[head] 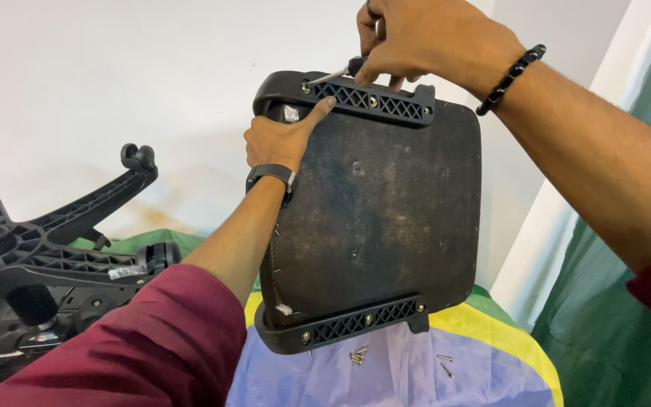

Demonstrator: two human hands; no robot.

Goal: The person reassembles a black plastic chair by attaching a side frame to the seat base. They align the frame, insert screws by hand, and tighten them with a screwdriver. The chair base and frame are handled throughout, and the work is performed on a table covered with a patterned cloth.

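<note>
A dark chair seat panel (pixel 386 211) stands on edge with its underside toward me. Black plastic brackets run along its top (pixel 363 96) and bottom (pixel 356 324) edges. My left hand (pixel 284 136) grips the panel's upper left corner, thumb pressed on the top bracket. My right hand (pixel 416 38), with a beaded bracelet at the wrist, holds a screwdriver (pixel 337 74) whose tip meets a screw at the left end of the top bracket.
Several loose screws (pixel 359 354) lie on a blue, yellow and green cloth (pixel 484 362) below the panel. A black chair base with casters (pixel 54 241) lies at the left. A white wall stands behind; green fabric (pixel 627 301) hangs at the right.
</note>
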